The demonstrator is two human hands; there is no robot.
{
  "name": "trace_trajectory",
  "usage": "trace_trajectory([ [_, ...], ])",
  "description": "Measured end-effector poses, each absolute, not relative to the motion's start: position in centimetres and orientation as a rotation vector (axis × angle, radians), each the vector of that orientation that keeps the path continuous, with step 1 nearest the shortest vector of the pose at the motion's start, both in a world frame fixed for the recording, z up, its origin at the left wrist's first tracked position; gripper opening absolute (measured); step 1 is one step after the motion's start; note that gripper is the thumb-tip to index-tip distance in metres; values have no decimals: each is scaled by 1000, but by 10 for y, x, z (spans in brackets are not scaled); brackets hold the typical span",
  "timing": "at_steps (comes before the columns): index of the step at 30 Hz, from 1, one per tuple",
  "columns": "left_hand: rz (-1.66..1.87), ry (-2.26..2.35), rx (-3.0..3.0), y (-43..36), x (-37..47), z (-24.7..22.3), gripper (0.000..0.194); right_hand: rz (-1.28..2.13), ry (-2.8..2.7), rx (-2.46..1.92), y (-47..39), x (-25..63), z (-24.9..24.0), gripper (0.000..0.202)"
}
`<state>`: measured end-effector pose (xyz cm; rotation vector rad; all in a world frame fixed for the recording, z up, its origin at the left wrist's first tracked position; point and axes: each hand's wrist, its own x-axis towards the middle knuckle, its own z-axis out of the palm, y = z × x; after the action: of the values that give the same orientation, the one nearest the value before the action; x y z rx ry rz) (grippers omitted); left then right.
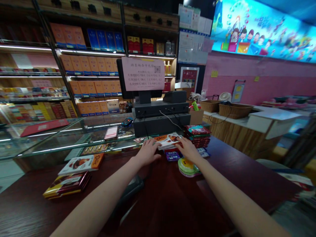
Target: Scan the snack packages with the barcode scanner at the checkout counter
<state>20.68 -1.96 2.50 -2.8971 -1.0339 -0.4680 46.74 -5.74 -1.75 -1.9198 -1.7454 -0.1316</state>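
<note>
Between my two hands lies a white and orange Dove chocolate box, near the base of the cash register. My left hand grips its left end, thumb toward me and fingers over the far edge. At its right end is my right hand, fingers bent over the corner. Purple chocolate packs lie just in front of the box. Below my right wrist sits a round green and yellow item, partly covered by the forearm. A stack of red-brown packs stands to the right.
Another white Dove box and maroon-gold chocolate packs lie at left on the dark table. A dark object is partly behind my left forearm. The glass counter and cash register bound the far side.
</note>
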Motion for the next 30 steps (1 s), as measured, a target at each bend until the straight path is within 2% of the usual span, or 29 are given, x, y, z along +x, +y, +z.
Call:
trace_trajectory([
  [6, -700, -1355, -2986, 4, 220, 9, 93, -107, -1714, -1956, -57, 466, -18, 45],
  [9, -704, -1474, -3046, 13, 225, 5, 103, -92, -1704, -1944, -57, 468, -19, 44],
  [22, -994, -1404, -3157, 25, 221, -1, 101, -10, -1611, -1906, -54, 474, -19, 44],
  [30, -1111, -1236, -3005, 11, 200, 10, 98, 48, -1605, -1740, -67, 451, -5, 46],
])
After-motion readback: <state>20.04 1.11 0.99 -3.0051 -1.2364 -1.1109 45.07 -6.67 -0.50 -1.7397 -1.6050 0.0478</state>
